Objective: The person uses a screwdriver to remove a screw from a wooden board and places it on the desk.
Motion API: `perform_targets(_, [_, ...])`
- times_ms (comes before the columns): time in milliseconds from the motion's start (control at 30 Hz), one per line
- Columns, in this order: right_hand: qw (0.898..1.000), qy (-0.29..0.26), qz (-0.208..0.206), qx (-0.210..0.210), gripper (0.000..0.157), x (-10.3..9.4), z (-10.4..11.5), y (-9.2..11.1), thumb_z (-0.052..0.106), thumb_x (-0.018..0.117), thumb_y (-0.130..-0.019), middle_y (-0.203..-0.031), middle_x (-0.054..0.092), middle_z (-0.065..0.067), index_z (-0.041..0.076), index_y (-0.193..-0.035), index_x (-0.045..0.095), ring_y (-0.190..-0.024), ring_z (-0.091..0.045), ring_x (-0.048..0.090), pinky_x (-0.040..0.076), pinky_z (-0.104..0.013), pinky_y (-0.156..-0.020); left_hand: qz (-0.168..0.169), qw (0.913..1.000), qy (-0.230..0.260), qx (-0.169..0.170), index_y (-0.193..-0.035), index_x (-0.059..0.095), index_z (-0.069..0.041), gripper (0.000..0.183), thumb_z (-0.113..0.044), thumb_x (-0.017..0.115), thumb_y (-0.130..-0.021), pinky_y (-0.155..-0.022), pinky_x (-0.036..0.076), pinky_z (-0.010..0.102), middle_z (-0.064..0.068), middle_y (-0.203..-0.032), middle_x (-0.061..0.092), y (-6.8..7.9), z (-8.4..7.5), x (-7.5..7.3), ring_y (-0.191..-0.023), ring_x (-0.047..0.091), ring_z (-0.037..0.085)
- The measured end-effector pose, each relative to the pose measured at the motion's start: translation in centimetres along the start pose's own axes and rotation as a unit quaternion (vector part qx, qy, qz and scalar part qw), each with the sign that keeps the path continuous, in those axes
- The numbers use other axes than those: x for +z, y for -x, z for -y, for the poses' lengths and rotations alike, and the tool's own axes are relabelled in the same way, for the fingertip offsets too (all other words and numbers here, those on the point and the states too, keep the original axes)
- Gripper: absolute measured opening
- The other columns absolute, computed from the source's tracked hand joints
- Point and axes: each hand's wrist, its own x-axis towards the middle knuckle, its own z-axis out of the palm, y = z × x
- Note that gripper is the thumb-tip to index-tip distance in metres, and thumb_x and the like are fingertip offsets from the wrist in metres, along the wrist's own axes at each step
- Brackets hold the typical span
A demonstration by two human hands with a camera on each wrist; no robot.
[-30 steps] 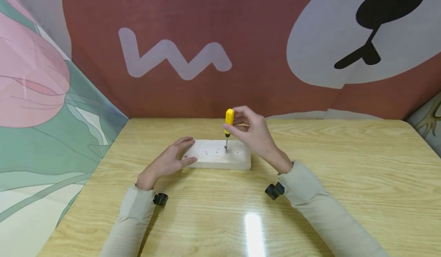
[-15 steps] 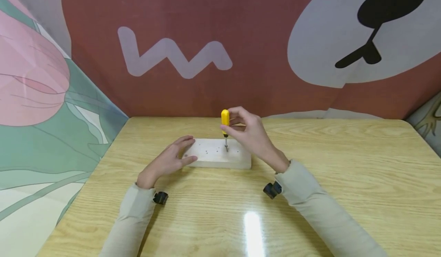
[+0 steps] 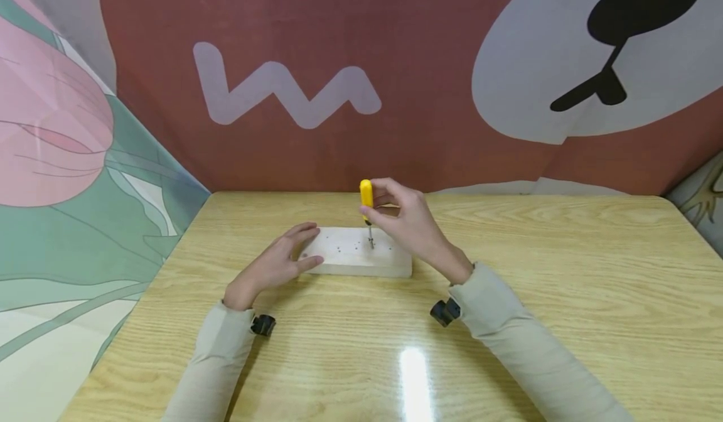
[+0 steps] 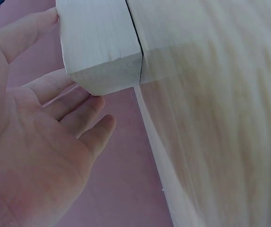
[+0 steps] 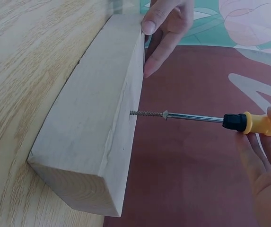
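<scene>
A pale wooden block [image 3: 353,260] lies on the table, its top dotted with several small dark holes. My left hand [image 3: 277,262] holds the block's left end, thumb on the near edge and fingers toward the far edge. Over the block's right half, my right hand [image 3: 411,221] pinches the yellow handle of a screwdriver [image 5: 196,117] between thumb and fingers. The screwdriver's metal tip meets the head of a screw [image 5: 147,113], whose point is at the block's top face. Most of the screw's thread shows above the wood. The handle leans slightly left in the head view.
The wood-grain table [image 3: 536,296] spreads wide on both sides of the block. Behind it stands a backdrop [image 3: 423,139] with printed cartoon shapes. A black wrist camera [image 3: 263,326] sits at the left cuff, another wrist camera [image 3: 445,312] at the right.
The screwdriver's handle has shifted left, tipping from a slight right lean to a slight left lean. My right hand has moved a little left with it. My left hand and the block stay put.
</scene>
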Motion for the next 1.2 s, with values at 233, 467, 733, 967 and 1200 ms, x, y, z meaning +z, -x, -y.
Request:
perform_targets(233, [1.000,-0.003,0.004,0.020,0.039,0.11,-0.07,-0.02,0.000,0.074,-0.086,-0.105,0.071,-0.016,-0.001,-0.123,0.063,-0.092,-0.025,0.070,0.061,-0.030,-0.084,-0.003,1.0000,-0.005,0.004,-0.149,0.040,0.003,0.066,-0.030,0.064,-0.097,-0.120,0.027,0.058,0.021,-0.159,0.031,-0.08,0.08,0.05,-0.148,0.028,0.040])
perform_targets(467, [0.999,-0.007,0.004,0.035,0.037,0.22,0.12,0.14,0.005,0.074,-0.087,-0.105,0.071,-0.013,0.003,-0.123,0.064,-0.092,-0.023,0.070,0.061,-0.027,-0.083,0.000,1.0000,-0.003,-0.002,-0.150,0.040,0.002,0.066,-0.031,0.064,-0.097,-0.119,0.028,0.058,0.020,-0.160,0.030,-0.08,0.01,0.00,-0.149,0.028,0.040])
perform_targets(733, [0.999,0.014,-0.031,-0.002,0.032,0.41,0.20,0.09,0.010,0.083,-0.079,-0.097,0.075,-0.009,0.003,-0.108,0.072,-0.080,-0.018,0.073,0.061,-0.023,-0.073,-0.002,1.0000,-0.003,-0.001,-0.149,0.041,0.002,0.066,-0.031,0.064,-0.097,-0.119,0.028,0.058,0.021,-0.159,0.031,-0.12,0.05,0.01,-0.148,0.029,0.040])
perform_targets(967, [0.999,0.036,-0.032,-0.010,0.032,0.32,0.35,0.00,0.013,0.083,-0.079,-0.091,0.076,-0.010,0.001,-0.108,0.075,-0.075,-0.018,0.074,0.060,-0.022,-0.069,-0.002,1.0000,0.000,-0.002,-0.149,0.040,0.003,0.066,-0.030,0.064,-0.097,-0.119,0.027,0.058,0.021,-0.159,0.031,-0.07,0.00,-0.04,-0.148,0.028,0.040])
perform_targets(1200, [0.999,0.044,-0.009,-0.018,0.037,0.24,0.71,0.15,0.012,0.080,-0.083,-0.093,0.074,-0.013,-0.002,-0.116,0.072,-0.079,-0.020,0.074,0.061,-0.023,-0.072,0.000,1.0000,0.003,-0.001,-0.149,0.040,0.003,0.066,-0.030,0.064,-0.097,-0.119,0.027,0.059,0.022,-0.159,0.031,-0.09,0.02,-0.06,-0.148,0.028,0.041])
